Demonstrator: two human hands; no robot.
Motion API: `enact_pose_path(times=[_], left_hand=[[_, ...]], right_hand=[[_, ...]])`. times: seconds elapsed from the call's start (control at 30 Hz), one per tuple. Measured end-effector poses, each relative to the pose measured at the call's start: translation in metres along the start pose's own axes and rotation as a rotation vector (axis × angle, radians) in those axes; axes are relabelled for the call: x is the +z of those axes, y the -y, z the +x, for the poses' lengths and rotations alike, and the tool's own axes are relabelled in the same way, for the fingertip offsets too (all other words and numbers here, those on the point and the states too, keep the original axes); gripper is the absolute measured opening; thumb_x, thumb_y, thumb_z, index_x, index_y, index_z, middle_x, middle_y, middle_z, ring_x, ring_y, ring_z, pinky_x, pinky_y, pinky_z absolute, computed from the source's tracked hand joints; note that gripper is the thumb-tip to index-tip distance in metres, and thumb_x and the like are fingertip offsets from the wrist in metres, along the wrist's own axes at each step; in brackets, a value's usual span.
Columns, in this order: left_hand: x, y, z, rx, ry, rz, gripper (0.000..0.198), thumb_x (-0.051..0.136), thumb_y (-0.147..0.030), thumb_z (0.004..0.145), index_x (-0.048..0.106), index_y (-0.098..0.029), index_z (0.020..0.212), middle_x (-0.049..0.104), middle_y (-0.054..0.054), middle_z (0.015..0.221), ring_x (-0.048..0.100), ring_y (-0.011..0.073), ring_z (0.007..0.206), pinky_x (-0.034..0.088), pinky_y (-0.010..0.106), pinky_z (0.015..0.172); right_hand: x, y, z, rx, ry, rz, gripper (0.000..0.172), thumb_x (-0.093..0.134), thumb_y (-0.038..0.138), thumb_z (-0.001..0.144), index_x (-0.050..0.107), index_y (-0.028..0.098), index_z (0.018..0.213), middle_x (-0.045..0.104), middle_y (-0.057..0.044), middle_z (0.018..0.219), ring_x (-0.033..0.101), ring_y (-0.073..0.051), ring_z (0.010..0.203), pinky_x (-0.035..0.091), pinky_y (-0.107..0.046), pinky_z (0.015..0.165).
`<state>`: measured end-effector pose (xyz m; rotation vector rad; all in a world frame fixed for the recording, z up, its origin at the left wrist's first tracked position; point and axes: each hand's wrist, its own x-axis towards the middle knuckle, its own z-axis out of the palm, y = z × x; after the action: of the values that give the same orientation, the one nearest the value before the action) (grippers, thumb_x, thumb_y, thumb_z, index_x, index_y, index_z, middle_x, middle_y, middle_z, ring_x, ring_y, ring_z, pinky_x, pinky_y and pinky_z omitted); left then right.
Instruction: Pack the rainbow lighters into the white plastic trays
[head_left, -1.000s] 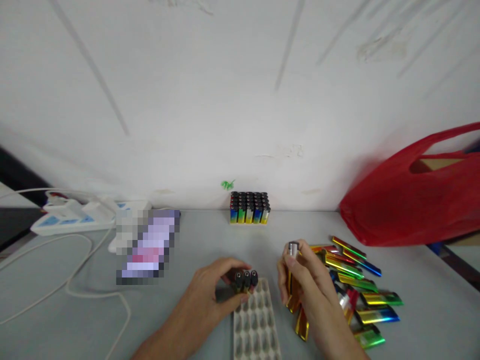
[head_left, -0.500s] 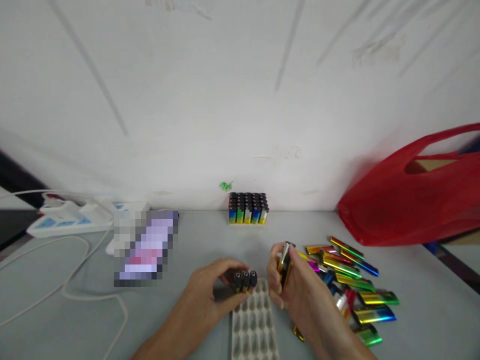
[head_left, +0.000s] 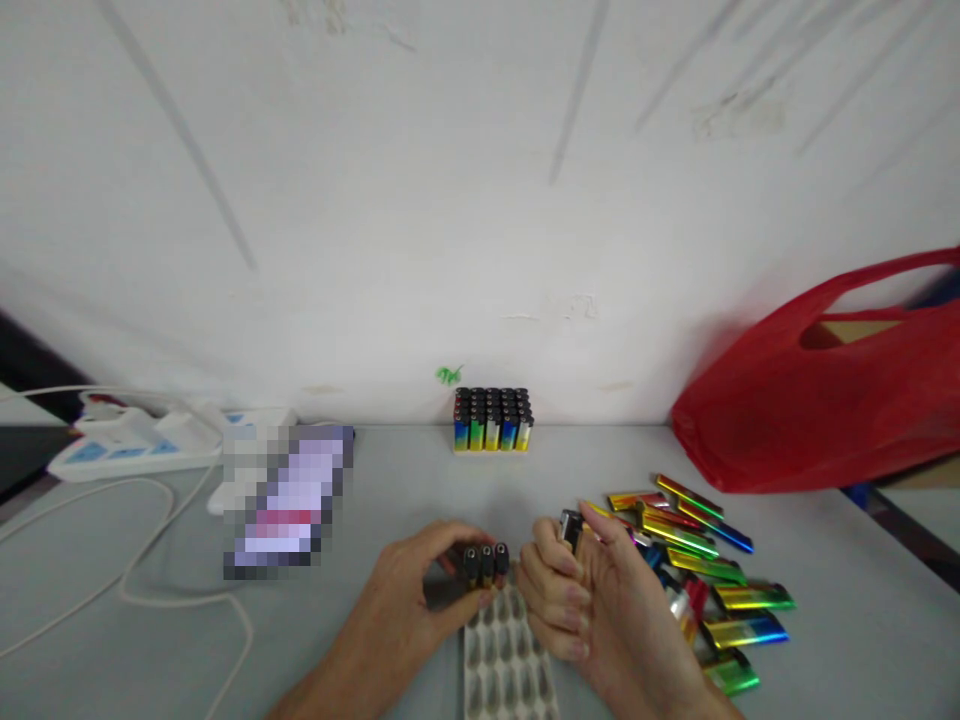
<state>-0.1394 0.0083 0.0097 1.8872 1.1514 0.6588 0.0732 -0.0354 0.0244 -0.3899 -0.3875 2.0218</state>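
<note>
Three lighters (head_left: 487,566) with black tops stand side by side, pinched between the thumb and fingers of my left hand (head_left: 409,605) above the far end of a pale tray (head_left: 510,650) with rows of oval hollows. My right hand (head_left: 592,610) is curled around another lighter (head_left: 571,530); its dark, metal-capped top shows above the fingers and the rest is hidden in the palm. Just right of that hand lies a loose pile of shiny coloured lighters (head_left: 690,540), partly covered by the hand.
Against the wall stands a block of upright lighters (head_left: 493,425) in a tray. A red bag (head_left: 825,400) sits at the right. On the left are a phone (head_left: 292,500), a white power strip (head_left: 135,445) and loose white cables (head_left: 172,598).
My right hand has turned and its fingers have closed further round its lighter, which sits lower in the grip. My left hand keeps its three lighters almost in place.
</note>
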Motion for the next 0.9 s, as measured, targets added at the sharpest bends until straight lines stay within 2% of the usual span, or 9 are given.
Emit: enact_pose_path(times=[0.13, 0.4, 0.57, 0.8, 0.9], left_hand=[[0.0, 0.001, 0.0, -0.001, 0.01, -0.007, 0.023, 0.084, -0.027, 0.088, 0.081, -0.03, 0.11, 0.085, -0.003, 0.104, 0.079, 0.0222, 0.096, 0.055, 0.03, 0.09], [-0.001, -0.003, 0.0, -0.026, 0.013, -0.018, 0.022, 0.084, -0.027, 0.087, 0.082, -0.031, 0.109, 0.086, -0.004, 0.103, 0.078, 0.0232, 0.097, 0.054, 0.03, 0.09], [-0.001, -0.003, 0.0, -0.021, 0.02, -0.016, 0.022, 0.083, -0.028, 0.088, 0.082, -0.03, 0.11, 0.086, -0.002, 0.105, 0.078, 0.0241, 0.098, 0.055, 0.03, 0.091], [-0.001, -0.003, 0.0, -0.028, 0.007, -0.023, 0.024, 0.084, -0.03, 0.086, 0.083, -0.029, 0.11, 0.086, -0.001, 0.107, 0.079, 0.0254, 0.099, 0.056, 0.032, 0.092], [-0.001, -0.003, 0.0, -0.034, 0.011, -0.025, 0.026, 0.085, -0.028, 0.085, 0.083, -0.029, 0.112, 0.086, 0.0, 0.107, 0.079, 0.0253, 0.1, 0.056, 0.032, 0.093]], right_hand=[[0.003, 0.0, -0.001, -0.008, -0.003, -0.019, 0.051, 0.073, 0.059, 0.096, 0.05, 0.021, 0.07, 0.03, 0.008, 0.063, 0.016, -0.01, 0.053, 0.018, -0.02, 0.045], [0.002, -0.009, 0.0, -0.098, -0.034, -0.13, 0.041, 0.074, 0.052, 0.095, 0.057, 0.02, 0.076, 0.038, 0.002, 0.076, 0.026, -0.015, 0.069, 0.032, -0.024, 0.062], [0.0, -0.011, 0.001, -0.15, -0.051, -0.196, 0.04, 0.078, 0.05, 0.095, 0.057, 0.02, 0.078, 0.038, 0.002, 0.081, 0.029, -0.016, 0.072, 0.035, -0.025, 0.067], [0.0, -0.014, 0.002, -0.225, -0.118, -0.312, 0.036, 0.079, 0.047, 0.097, 0.063, 0.02, 0.081, 0.044, 0.0, 0.082, 0.037, -0.017, 0.075, 0.034, -0.026, 0.065], [-0.001, -0.015, 0.004, -0.216, -0.094, -0.336, 0.038, 0.079, 0.051, 0.095, 0.065, 0.019, 0.079, 0.046, 0.0, 0.08, 0.035, -0.016, 0.071, 0.031, -0.027, 0.062]])
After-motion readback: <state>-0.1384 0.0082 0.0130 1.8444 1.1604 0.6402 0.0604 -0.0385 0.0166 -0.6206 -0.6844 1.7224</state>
